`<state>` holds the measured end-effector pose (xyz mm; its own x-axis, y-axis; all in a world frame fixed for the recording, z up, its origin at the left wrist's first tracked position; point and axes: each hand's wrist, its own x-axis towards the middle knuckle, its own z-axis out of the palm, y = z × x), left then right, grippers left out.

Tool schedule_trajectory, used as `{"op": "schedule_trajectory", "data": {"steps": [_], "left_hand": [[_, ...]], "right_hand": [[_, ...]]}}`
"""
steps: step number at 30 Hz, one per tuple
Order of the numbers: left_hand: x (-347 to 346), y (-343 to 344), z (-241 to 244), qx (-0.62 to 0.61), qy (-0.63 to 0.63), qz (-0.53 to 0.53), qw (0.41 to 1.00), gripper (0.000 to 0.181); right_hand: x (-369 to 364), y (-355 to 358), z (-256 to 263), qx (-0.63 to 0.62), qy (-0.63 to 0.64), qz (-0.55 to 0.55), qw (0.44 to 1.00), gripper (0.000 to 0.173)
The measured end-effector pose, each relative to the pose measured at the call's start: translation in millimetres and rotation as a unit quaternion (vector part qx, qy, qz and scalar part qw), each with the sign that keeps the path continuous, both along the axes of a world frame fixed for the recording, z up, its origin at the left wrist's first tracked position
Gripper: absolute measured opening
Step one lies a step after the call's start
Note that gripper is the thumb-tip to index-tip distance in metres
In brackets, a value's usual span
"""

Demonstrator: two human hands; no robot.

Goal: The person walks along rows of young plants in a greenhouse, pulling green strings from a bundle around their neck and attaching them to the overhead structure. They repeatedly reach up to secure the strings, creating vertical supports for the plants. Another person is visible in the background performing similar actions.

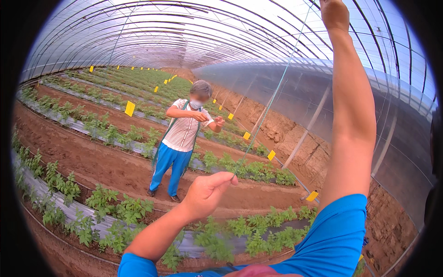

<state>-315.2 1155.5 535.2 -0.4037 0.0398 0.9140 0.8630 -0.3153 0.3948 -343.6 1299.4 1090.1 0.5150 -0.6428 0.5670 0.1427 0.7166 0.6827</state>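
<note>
A thin green twine (pixel 277 89) runs slantwise between my two hands. Its lower part is pinched between the thumb and fingers of my left hand (pixel 209 194), which hangs above the nearest row of plants. High at the top edge my right hand (pixel 335 15) is raised at full reach, close to the twine's upper end and the overhead wires. The frame cuts off its fingertips, so its grip on the twine is hidden. Below my arms, leafy green seedlings (pixel 131 209) grow through silver plastic mulch film (pixel 199 240).
A masked person (pixel 183 131) stands in the soil path (pixel 114 166), hands raised, green twine around the neck. Yellow sticky cards (pixel 129 108) hang along the rows. Arched greenhouse ribs (pixel 145 22) curve overhead. Slanting posts (pixel 308 126) line the earthen wall (pixel 290 130) at right.
</note>
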Motion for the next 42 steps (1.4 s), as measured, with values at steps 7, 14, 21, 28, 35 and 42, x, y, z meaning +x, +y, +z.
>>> {"op": "schedule_trajectory", "data": {"steps": [7, 14, 21, 28, 35, 42], "left_hand": [[3, -8, -25, -0.064, -0.04, 0.002, 0.997, 0.018], [-3, -9, -30, -0.056, -0.06, 0.002, 0.997, 0.016], [-12, -18, -42, -0.006, -0.095, 0.04, 0.995, 0.017], [-32, -45, -77, 0.161, -0.184, -0.057, 0.968, 0.017], [-48, -50, -91, 0.077, -0.197, 0.048, 0.976, 0.017], [-25, -8, -80, -0.008, -0.164, 0.009, 0.986, 0.017]], "right_hand": [[-28, -8, 1, -0.126, -0.345, 0.187, 0.911, 0.017], [-37, -4, -1, -0.089, -0.247, 0.048, 0.964, 0.02], [-48, 14, 3, -0.072, -0.145, -0.047, 0.986, 0.02], [-42, 41, 11, -0.112, -0.175, -0.021, 0.978, 0.022], [-46, 27, 8, -0.137, -0.316, 0.164, 0.924, 0.026], [-58, 35, 21, -0.082, -0.209, -0.083, 0.971, 0.028]]}}
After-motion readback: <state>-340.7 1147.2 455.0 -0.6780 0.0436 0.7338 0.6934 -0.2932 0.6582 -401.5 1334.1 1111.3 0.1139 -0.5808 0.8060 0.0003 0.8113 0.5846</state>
